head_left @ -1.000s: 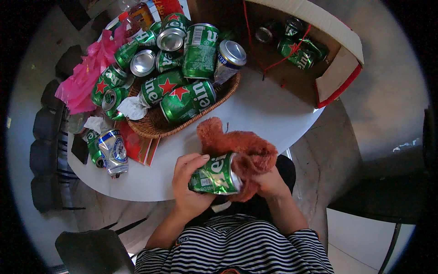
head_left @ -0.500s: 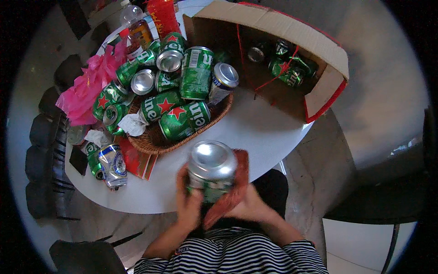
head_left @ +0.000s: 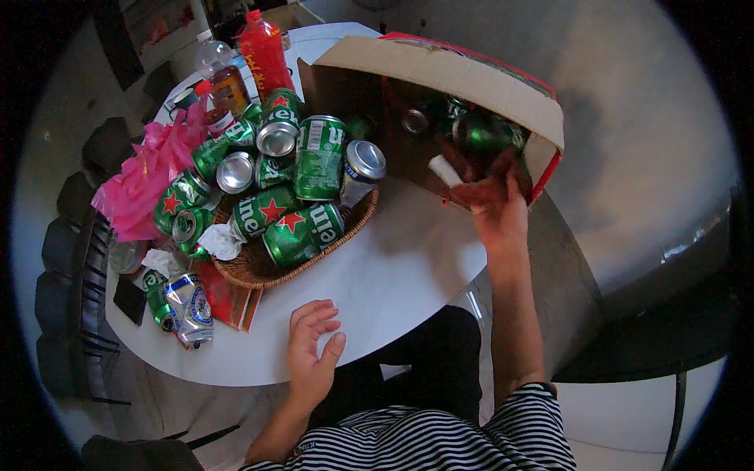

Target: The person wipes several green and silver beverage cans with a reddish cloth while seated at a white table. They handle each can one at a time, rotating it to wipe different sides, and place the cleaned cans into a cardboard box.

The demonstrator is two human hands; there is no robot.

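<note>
My right hand (head_left: 503, 208) reaches into the mouth of the cardboard box (head_left: 440, 67), closed on a dark reddish-brown cloth (head_left: 470, 161). From the cloth a small white strip (head_left: 445, 170) sticks out. Just beyond my fingers lies a green can (head_left: 481, 133) in the box's shadow; whether the fingers touch it is unclear. My left hand (head_left: 312, 345) hovers by the table's front edge with nothing in it, fingers loosely bent and thumb apart. Ahead of it stands a wicker basket (head_left: 294, 275) heaped with green cans (head_left: 319, 161).
Left of the basket are a pink plastic bag (head_left: 149, 184), crumpled tissue (head_left: 222, 241), a silver-blue can (head_left: 189, 308) and a dark phone-like slab (head_left: 129, 298). Bottles, one of them red (head_left: 265, 55), stand behind on the white table (head_left: 251, 357). Dark chairs (head_left: 63, 290) line the left.
The can between my hands has left that spot. My right hand has moved forward and right into the box with the cloth; my left hand has let go and opened.
</note>
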